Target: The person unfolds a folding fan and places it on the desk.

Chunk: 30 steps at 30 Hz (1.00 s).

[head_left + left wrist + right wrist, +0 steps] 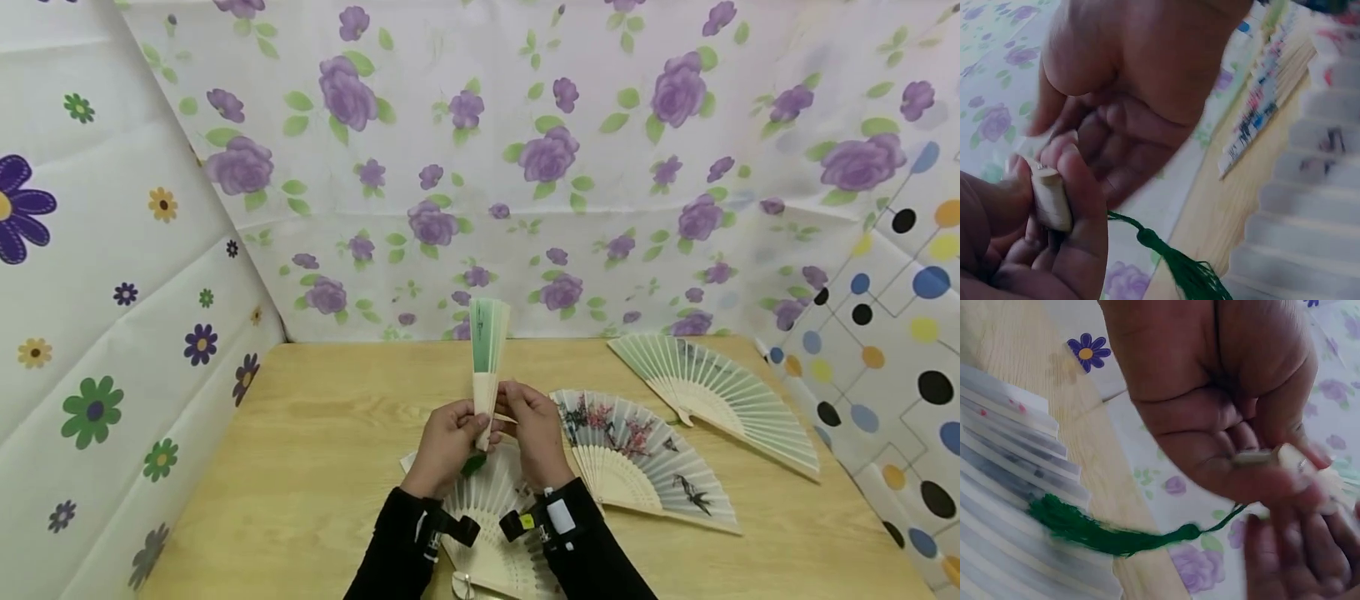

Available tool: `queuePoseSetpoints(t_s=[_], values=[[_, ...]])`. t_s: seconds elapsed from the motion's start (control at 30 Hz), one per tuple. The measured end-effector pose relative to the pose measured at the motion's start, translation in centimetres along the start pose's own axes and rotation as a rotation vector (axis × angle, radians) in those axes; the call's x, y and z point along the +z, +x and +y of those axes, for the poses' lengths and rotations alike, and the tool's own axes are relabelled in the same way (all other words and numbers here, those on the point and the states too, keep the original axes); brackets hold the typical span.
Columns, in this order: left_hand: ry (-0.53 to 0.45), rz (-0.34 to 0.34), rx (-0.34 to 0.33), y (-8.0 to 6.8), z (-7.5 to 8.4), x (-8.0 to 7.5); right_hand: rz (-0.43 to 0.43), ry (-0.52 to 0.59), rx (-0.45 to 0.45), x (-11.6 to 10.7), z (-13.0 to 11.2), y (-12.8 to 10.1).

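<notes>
A folded fan (486, 350) with a green and pale leaf stands upright between the hands. My left hand (447, 442) pinches its wooden base between thumb and fingers, as the left wrist view shows up close. My right hand (536, 429) is at the fan's right side, its fingers loosely bent and their tips right at the sticks. From the base hangs a green tassel (1116, 534). Below the hands lies a spread pale fan (487, 533), partly hidden by the forearms.
To the right lies a spread fan with pink blossoms (622, 442). Farther back at the right is a spread green fan (720, 392). All rest on a wooden table (315, 467), bordered by a flowered backdrop (450, 167) and patterned side cloths.
</notes>
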<state>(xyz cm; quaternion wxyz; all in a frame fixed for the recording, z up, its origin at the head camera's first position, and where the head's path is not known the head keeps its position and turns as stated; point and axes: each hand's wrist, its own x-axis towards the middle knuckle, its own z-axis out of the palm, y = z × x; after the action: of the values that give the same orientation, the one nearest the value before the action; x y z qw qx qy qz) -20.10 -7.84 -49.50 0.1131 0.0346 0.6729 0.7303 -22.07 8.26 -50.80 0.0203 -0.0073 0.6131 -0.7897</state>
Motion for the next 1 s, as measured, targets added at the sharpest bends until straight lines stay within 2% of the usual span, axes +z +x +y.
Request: queuePoseSetpoints(t_s=[0.1,0.17,0.3,0.6,0.87,1.0], values=[[-0.008,-0.044,0.009,0.0,0.2,-0.1,-0.120,-0.032,0.023,-0.1,-0.3,0.0],[-0.009,-0.062,0.009,0.0,0.1,-0.1,-0.145,-0.042,0.037,-0.2,-0.4,-0.1],[-0.017,-0.045,0.000,0.1,0.0,0.4,-0.095,-0.017,0.049,-0.1,-0.4,-0.1],[0.017,0.078,-0.023,0.0,0.0,1.2,0.012,0.019,0.089,0.3,0.1,-0.5],[0.023,0.006,-0.030,-0.4,0.4,0.6,0.048,-0.016,0.071,0.6,-0.2,-0.9],[0.057,0.002,-0.027,-0.4,0.6,0.4,0.038,-0.047,0.049,0.8,-0.4,-0.9]])
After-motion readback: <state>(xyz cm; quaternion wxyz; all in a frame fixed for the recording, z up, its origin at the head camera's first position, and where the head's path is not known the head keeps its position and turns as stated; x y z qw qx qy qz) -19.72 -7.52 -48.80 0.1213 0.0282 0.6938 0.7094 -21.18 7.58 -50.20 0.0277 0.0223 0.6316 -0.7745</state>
